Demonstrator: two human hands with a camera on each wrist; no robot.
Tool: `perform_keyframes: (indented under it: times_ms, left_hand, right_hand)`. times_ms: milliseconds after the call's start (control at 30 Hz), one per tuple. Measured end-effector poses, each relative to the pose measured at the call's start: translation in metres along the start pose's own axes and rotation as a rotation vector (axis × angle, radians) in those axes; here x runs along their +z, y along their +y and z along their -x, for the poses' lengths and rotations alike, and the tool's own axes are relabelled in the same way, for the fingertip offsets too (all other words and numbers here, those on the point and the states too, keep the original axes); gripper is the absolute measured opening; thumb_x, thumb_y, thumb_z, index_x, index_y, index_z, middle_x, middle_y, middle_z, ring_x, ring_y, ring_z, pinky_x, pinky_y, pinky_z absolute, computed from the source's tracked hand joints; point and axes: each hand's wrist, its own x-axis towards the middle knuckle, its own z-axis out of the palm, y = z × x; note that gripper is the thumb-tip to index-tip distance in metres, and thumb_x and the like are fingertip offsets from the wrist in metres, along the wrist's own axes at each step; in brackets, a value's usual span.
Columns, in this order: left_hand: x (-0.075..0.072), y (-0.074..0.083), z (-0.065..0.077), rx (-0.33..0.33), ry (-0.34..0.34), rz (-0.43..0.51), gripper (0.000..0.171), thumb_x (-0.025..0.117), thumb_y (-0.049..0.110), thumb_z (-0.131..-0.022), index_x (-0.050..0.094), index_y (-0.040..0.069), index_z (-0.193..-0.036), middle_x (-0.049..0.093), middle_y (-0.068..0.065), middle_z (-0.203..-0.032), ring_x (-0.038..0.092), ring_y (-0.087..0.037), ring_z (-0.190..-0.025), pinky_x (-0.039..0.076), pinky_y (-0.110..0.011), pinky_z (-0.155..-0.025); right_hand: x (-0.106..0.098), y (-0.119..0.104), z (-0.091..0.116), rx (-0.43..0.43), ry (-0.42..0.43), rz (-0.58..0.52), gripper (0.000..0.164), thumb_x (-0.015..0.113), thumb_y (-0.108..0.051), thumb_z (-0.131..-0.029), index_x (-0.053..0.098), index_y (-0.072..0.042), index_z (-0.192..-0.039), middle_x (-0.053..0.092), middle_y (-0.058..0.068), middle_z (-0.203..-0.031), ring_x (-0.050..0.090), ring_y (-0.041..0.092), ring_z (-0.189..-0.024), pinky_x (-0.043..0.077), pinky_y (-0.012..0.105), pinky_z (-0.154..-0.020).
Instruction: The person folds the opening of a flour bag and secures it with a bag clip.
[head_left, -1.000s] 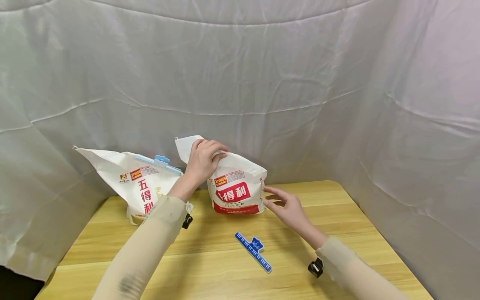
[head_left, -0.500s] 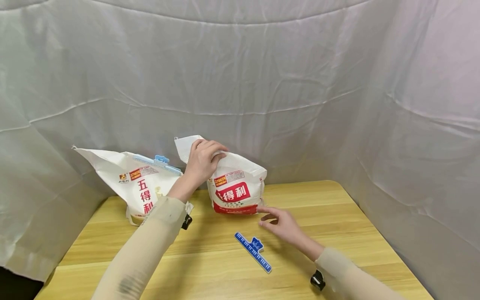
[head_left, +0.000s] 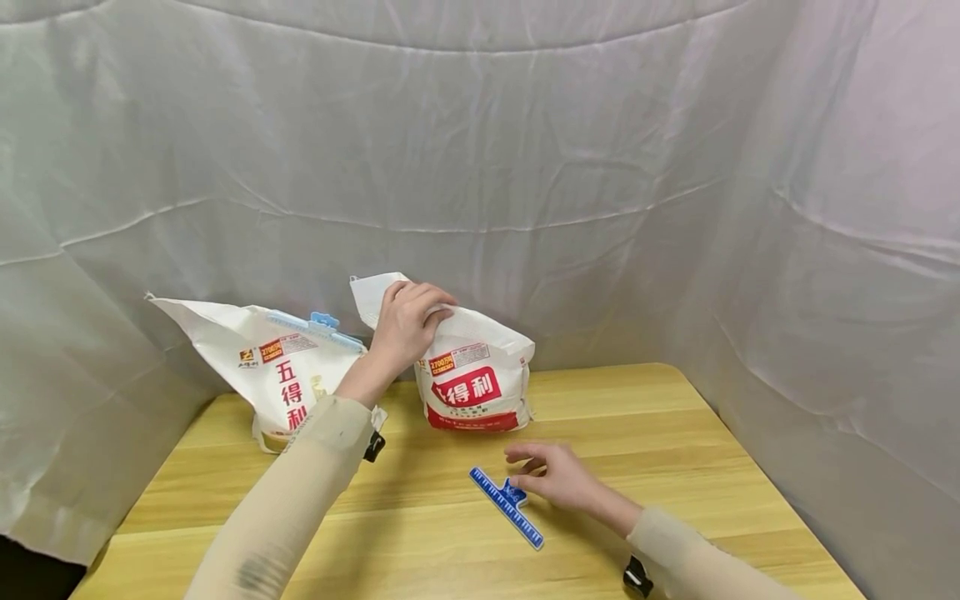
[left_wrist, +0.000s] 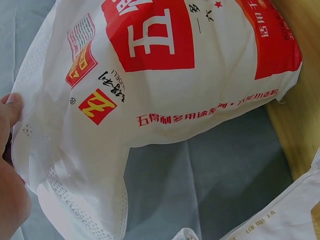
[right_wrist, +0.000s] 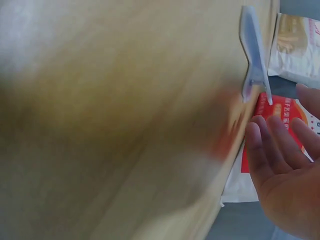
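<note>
A white flour bag with red print (head_left: 480, 367) stands at the back middle of the table. My left hand (head_left: 408, 321) grips its folded-down top; in the left wrist view the thumb and fingers pinch the bag's edge (left_wrist: 30, 145). In front of the bag, a dark blue sealing clip with a piano-key pattern (head_left: 507, 507) lies on the wood. Just over the clip's handle hovers my right hand (head_left: 558, 479), its fingers loosely bent and holding nothing. The right wrist view has the clip (right_wrist: 255, 50) beyond the fingertips; whether they touch is unclear.
To the left leans a second flour bag (head_left: 288, 375), its top closed by a light blue clip (head_left: 322, 327). Grey cloth (head_left: 600, 208) hangs behind and at both sides of the wooden table (head_left: 637, 433).
My right hand has come away from the bag's right side, moving down and toward me to the dark blue clip. The left hand keeps its grip on the bag top.
</note>
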Motion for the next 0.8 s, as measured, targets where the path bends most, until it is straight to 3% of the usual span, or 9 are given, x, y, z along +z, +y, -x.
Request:
perform_keyframes:
  times_ms: [200,400,800]
  left_hand:
    - [0.0009,-0.0010,0.0011,-0.001,-0.002,-0.001,0.010,0.069,0.016,-0.086,0.071,0.019,-0.096,0.069,0.007,-0.095,0.058,-0.017,-0.093,0.032,-0.041,-0.101]
    - [0.0008,-0.0001,0.0012,-0.005,0.000,0.004,0.011,0.070,0.015,-0.086,0.071,0.019,-0.096,0.069,0.006,-0.096,0.058,-0.017,-0.093,0.032,-0.041,-0.101]
    - [0.0012,0.0002,0.0022,-0.018,-0.005,-0.002,0.011,0.070,0.015,-0.086,0.071,0.020,-0.096,0.069,0.006,-0.096,0.058,-0.017,-0.093,0.032,-0.041,-0.100]
  right_hand:
    - [0.0047,0.0034,0.0037,0.029,-0.038,0.039,0.041,0.072,-0.025,-0.084,0.063,-0.005,-0.120,0.069,0.002,-0.104,0.065,0.014,-0.088,0.052,0.022,-0.077]
    - [0.0080,0.0044,0.0066,0.049,-0.027,0.103,0.031,0.074,-0.024,-0.081,0.068,-0.012,-0.109,0.067,-0.007,-0.091,0.059,0.008,-0.078,0.050,0.021,-0.069]
    - [0.0097,-0.0012,0.0064,0.030,-0.036,0.161,0.034,0.074,-0.017,-0.080,0.067,-0.009,-0.112,0.064,-0.004,-0.092,0.054,0.006,-0.074,0.047,0.021,-0.065]
